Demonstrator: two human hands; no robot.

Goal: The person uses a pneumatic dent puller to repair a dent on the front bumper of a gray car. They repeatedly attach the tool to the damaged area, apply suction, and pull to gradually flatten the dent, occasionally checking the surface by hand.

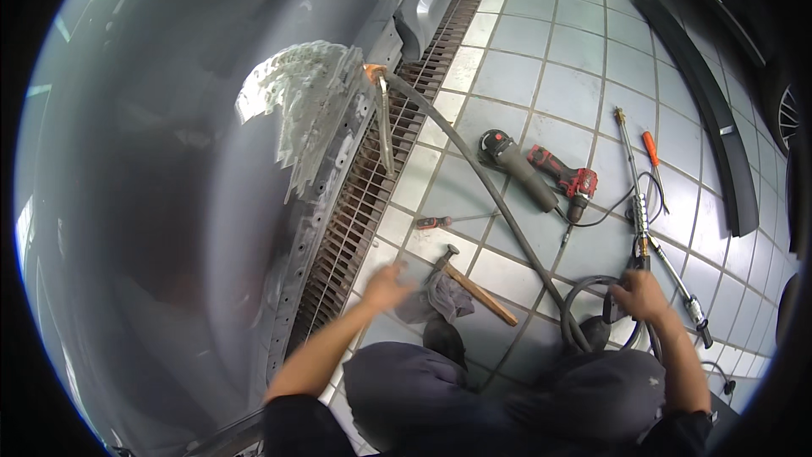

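Note:
My left hand (389,286) is slightly blurred, fingers apart and empty, above the tiles beside a grey rag (448,296) and a wooden-handled hammer (482,290). My right hand (639,296) grips a black tool handle (640,264), beside looped dark cables (584,292) and a long metal pulling tool (639,203). At the left, a dark grey car panel (152,161) has a sanded bare patch (296,85). An orange-and-silver clamp (381,76) sits on its edge, joined to a thick cable (474,161).
An angle grinder (516,169), red drill (567,178), small screwdriver (434,222), orange-handled tool (650,149) and second rod tool (685,288) lie on the tiles. A slotted drain grate (397,148) runs beside the car. A long black trim (710,110) and a wheel (785,118) are at right.

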